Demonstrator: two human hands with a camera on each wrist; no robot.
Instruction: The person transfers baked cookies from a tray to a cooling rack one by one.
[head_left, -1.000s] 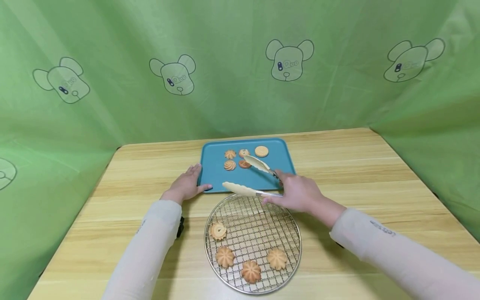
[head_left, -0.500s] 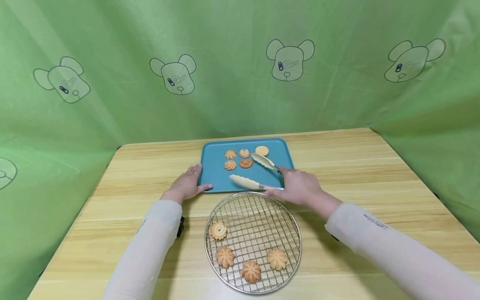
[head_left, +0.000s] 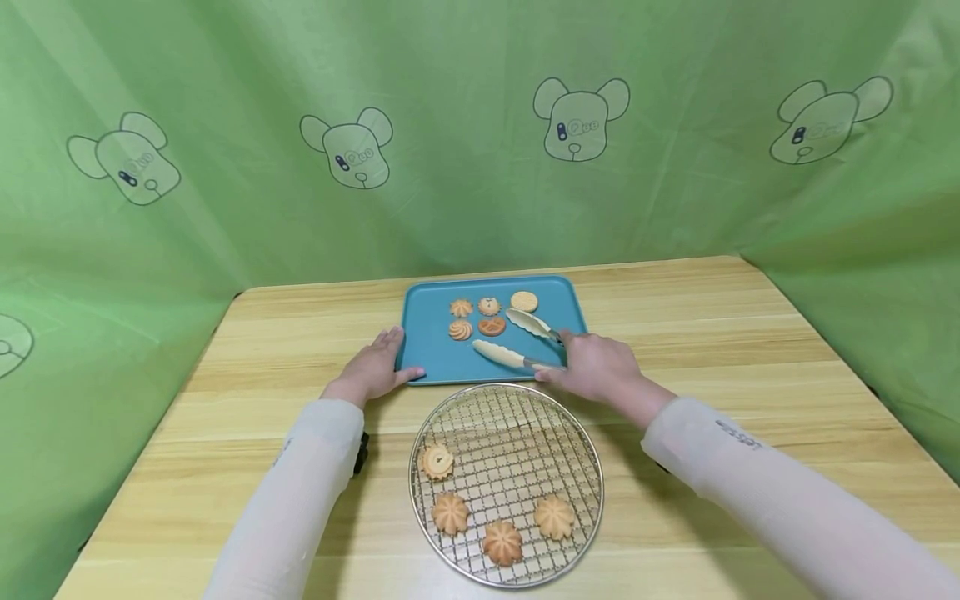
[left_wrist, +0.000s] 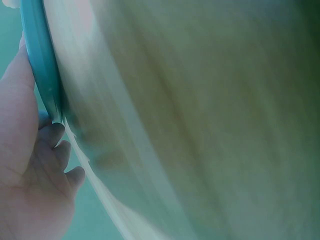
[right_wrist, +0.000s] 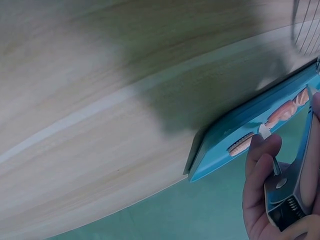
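Note:
My right hand (head_left: 600, 367) grips a pair of kitchen tongs (head_left: 501, 354) with cream scalloped tips, over the right part of the blue tray (head_left: 442, 362). The tong arms are spread, with nothing between them. Left of the tips lies a pretzel-shaped cookie (head_left: 492, 326); a round pale cookie (head_left: 524, 301) is just beyond the far tip. Further left are a swirl cookie (head_left: 461, 330), a flower cookie (head_left: 461, 308) and a scalloped cookie (head_left: 489, 306). At the tray's front left corner rests my left hand (head_left: 372, 367), fingers extended along the side, thumb at the front edge.
A round wire cooling rack (head_left: 510, 450) stands on the wooden table (head_left: 720, 358) in front of the tray. Several cookies lie along its near and left part, among them a dark flower cookie (head_left: 502, 543). Green curtain (head_left: 465, 208) encloses the table's back and sides.
My right hand has moved the tongs slightly away from me and to the right, off the pretzel-shaped cookie. The near tong tip now lies over the tray. My left hand stays put.

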